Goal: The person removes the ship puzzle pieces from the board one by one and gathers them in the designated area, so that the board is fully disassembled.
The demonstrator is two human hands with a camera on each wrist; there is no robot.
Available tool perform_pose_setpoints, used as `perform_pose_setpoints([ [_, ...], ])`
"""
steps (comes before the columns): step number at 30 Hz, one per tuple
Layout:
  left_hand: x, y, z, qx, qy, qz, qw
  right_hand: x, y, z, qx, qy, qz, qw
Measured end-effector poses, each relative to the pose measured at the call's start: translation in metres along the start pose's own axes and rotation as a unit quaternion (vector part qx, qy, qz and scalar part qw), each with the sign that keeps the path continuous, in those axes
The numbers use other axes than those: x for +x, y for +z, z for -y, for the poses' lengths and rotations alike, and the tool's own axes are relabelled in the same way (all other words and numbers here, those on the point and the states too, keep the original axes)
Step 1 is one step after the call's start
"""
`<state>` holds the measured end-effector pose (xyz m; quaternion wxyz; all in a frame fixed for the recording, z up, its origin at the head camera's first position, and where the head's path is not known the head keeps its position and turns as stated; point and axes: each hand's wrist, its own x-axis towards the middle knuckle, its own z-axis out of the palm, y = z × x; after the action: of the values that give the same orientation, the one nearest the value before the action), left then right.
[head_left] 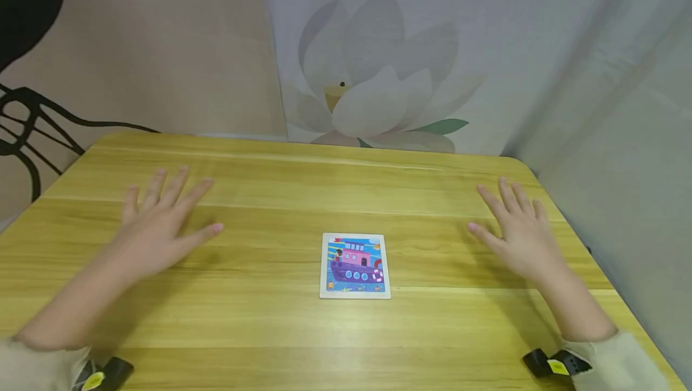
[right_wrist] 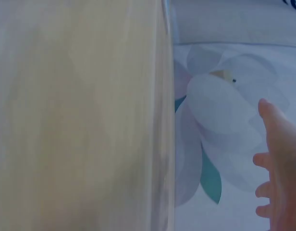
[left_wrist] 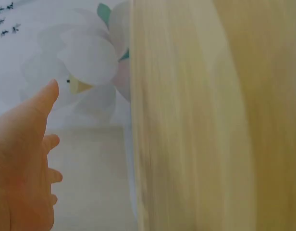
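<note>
A square picture puzzle (head_left: pixel 355 266) with a white frame lies flat near the middle of the wooden table (head_left: pixel 270 331). Its picture is a purple and pink ship on blue water. To the left of it, my left hand (head_left: pixel 157 232) hovers above the table with its fingers spread. On the other side, my right hand (head_left: pixel 524 241) is held over the table too, fingers apart. Neither hand touches the puzzle. The left wrist view has my left hand (left_wrist: pixel 23 163) at its left edge; my right hand (right_wrist: pixel 285 168) is at the right edge of the right wrist view. Both hold nothing.
Behind the table hangs a pale curtain (head_left: pixel 216 48) printed with a large lotus flower. A black metal chair (head_left: pixel 27 109) stands past the table's far left corner. Another curtain stretch (head_left: pixel 638 139) runs along the right side. Dark devices are strapped to both wrists.
</note>
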<state>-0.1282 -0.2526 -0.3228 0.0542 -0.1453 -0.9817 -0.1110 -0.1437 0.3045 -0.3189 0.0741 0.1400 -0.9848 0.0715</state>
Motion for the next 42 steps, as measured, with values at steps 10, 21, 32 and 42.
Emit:
perform_pose_setpoints([
  [10, 0.004, 0.008, -0.030, -0.083, 0.030, -0.017, 0.9959, -0.005, 0.004, 0.030, 0.052, -0.045, -0.040, 0.9968],
  [21, 0.013, 0.031, -0.057, -0.176, 0.047, -0.022, 0.9830, -0.004, 0.018, 0.056, 0.151, -0.063, -0.029, 0.9861],
  [32, 0.029, 0.055, -0.081, -0.230, 0.087, -0.053, 0.9678, -0.003, 0.035, 0.076, 0.215, -0.097, -0.017, 0.9718],
  [42, 0.035, 0.071, -0.097, -0.299, 0.089, -0.030, 0.9498, -0.004, 0.051, 0.093, 0.241, -0.102, 0.028, 0.9648],
])
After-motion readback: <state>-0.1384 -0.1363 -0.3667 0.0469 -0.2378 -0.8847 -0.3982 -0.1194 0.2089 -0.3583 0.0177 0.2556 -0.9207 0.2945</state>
